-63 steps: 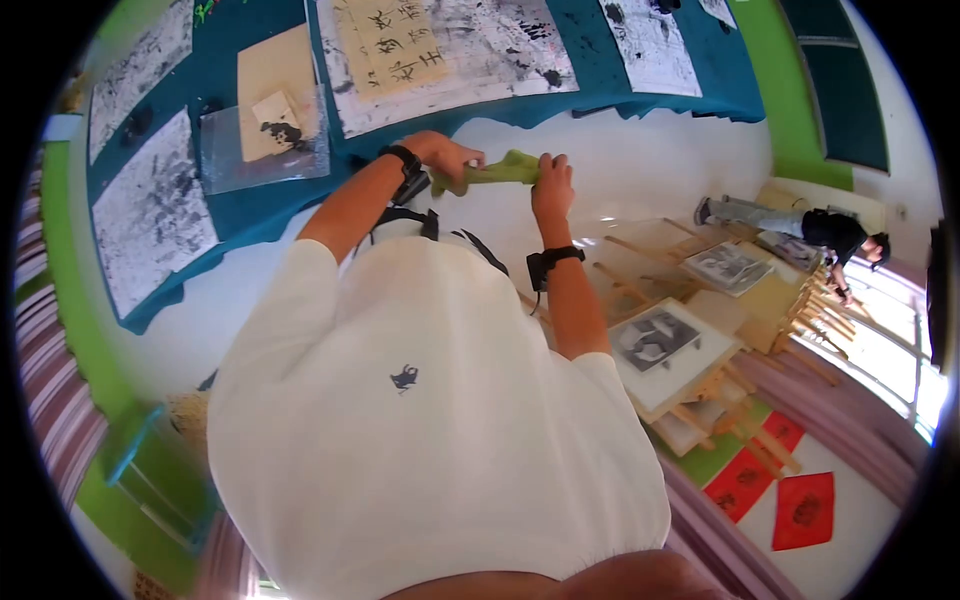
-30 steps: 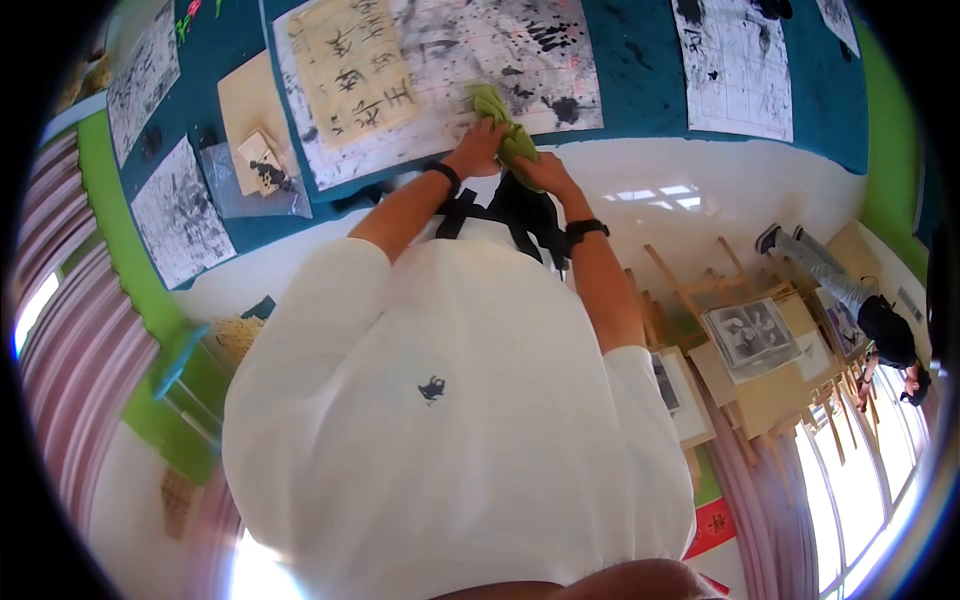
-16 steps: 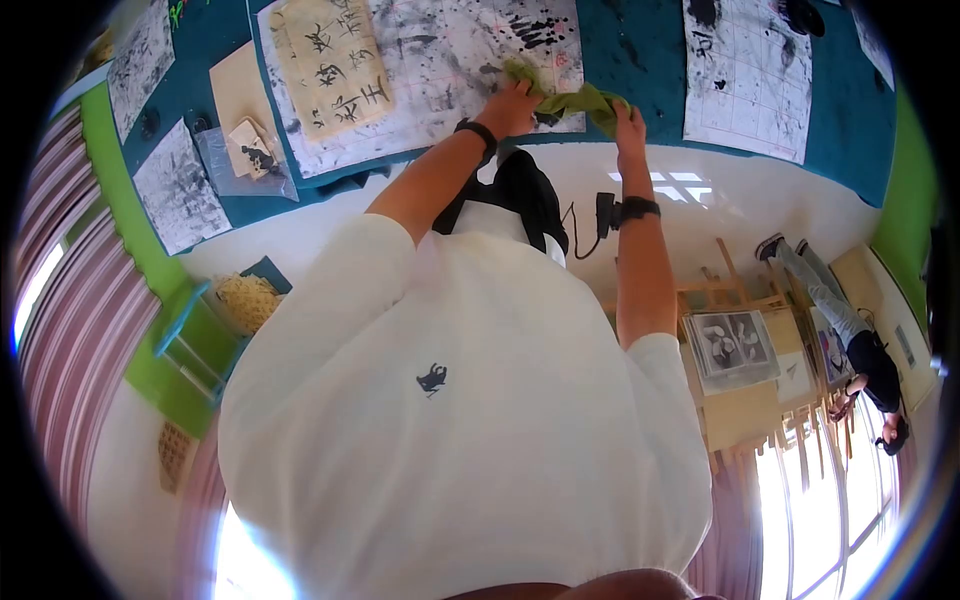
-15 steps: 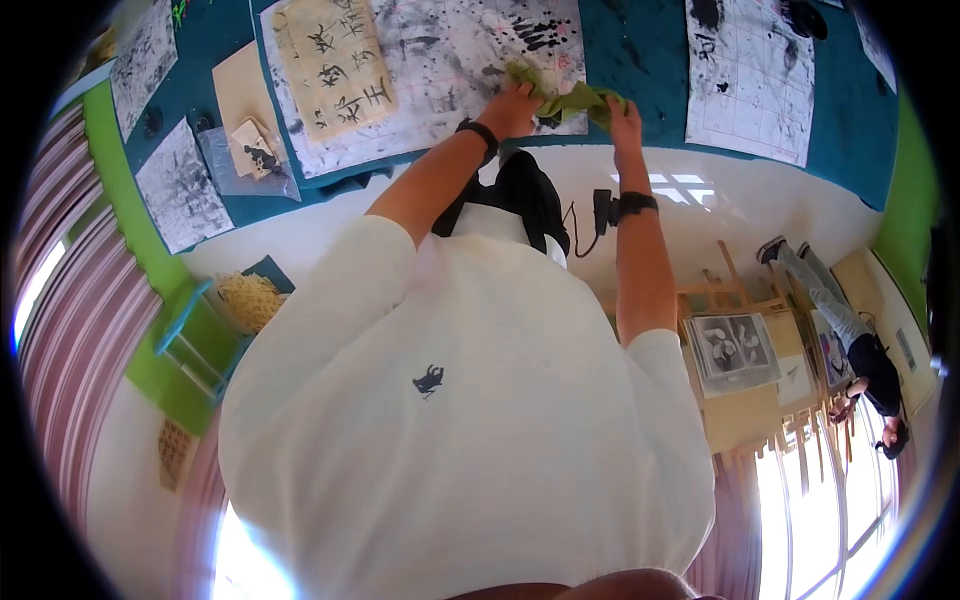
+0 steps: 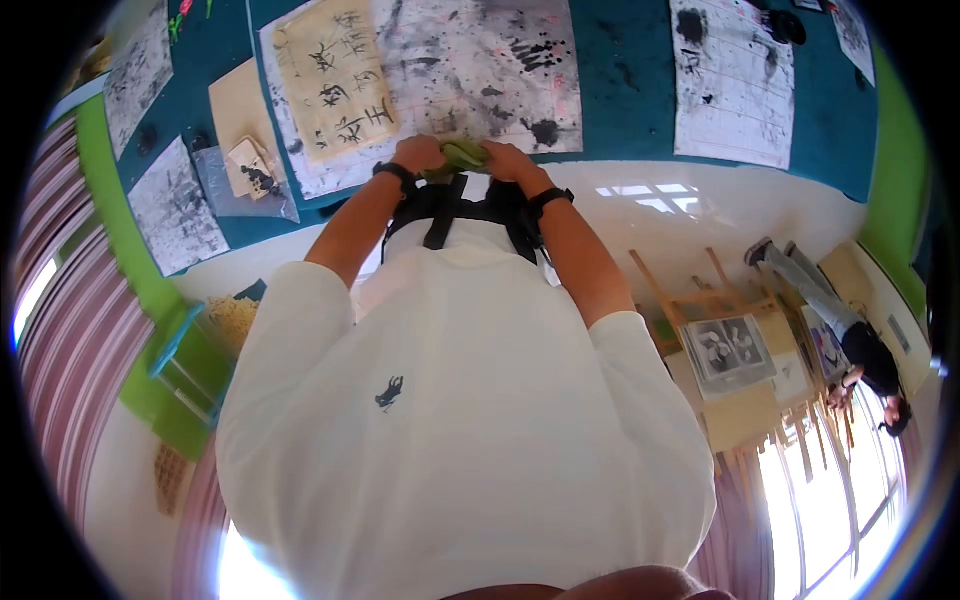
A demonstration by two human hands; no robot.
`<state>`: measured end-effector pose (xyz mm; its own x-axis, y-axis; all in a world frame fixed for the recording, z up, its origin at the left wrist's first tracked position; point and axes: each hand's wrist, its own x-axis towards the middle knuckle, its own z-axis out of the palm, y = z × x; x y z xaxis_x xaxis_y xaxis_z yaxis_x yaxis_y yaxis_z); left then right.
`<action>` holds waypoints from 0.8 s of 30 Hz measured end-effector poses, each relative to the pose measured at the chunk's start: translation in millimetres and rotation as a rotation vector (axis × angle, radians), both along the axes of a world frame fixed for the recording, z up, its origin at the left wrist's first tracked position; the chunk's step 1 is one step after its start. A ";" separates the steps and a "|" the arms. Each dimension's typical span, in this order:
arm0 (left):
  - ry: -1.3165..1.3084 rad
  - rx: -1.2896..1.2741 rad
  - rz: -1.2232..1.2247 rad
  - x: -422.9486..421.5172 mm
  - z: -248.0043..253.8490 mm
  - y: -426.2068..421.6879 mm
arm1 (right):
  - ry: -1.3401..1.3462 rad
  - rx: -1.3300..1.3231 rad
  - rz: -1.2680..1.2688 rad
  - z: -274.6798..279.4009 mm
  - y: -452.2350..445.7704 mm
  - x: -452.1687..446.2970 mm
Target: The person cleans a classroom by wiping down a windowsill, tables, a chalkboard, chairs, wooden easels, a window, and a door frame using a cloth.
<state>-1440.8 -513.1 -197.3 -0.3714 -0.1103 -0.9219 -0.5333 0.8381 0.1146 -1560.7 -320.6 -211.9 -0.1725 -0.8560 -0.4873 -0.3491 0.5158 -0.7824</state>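
A crumpled green cloth (image 5: 460, 154) is bunched between my two hands, just above the near edge of the table. My left hand (image 5: 418, 154) is closed on its left end. On the other end, my right hand (image 5: 508, 161) has its fingers closed round the fabric. Beyond the hands lies a white sheet (image 5: 470, 80) stained with black ink. A yellowish paper (image 5: 310, 80) with brushed black characters rests on that sheet, ahead and to the left of my left hand.
The table has a blue-green cover (image 5: 625, 110). Another ink-marked sheet (image 5: 735, 95) lies right, near a round black dish (image 5: 785, 27). Left are a clear plastic bag (image 5: 230, 190) and a stained sheet (image 5: 175, 210). Easels (image 5: 690, 295) and another person (image 5: 865, 350) are at the right.
Both hands have come left and nearer my body, closer together. The cloth, stretched between them before, is now gathered into a bunch. The view has shifted slightly.
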 end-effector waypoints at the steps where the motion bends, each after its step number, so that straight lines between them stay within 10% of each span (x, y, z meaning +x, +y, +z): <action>1: 0.241 0.036 0.058 4.4 -4.6 2.9 | 0.036 0.134 0.014 1.4 14.6 -2.4; 6: 0.702 0.581 0.136 -17.3 1.9 31.3 | 0.251 0.251 -0.400 27.7 88.6 -26.7; 11: 0.591 0.520 -0.131 -21.6 -13.3 47.8 | 0.144 0.325 -1.021 52.6 86.7 -37.8; 14: 0.674 0.543 0.192 -13.8 -24.0 54.0 | 0.060 0.047 -0.753 -2.1 65.6 -13.1; 17: 0.851 0.819 0.671 8.3 -44.2 50.3 | 0.032 0.013 -0.482 69.8 -19.0 25.9; 21: 0.345 0.732 0.994 48.3 -93.0 2.5 | -0.067 -0.092 -0.336 90.1 -75.6 45.9; 24: 0.259 0.554 1.072 48.7 -40.3 -13.2 | 0.054 -0.123 -0.343 64.7 -73.1 43.7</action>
<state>-1392.1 -526.3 -237.7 -0.5126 -0.0895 -0.8539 -0.8297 -0.2040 0.5195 -1517.0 -393.8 -147.2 -0.4823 -0.7957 -0.3665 -0.2151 0.5131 -0.8309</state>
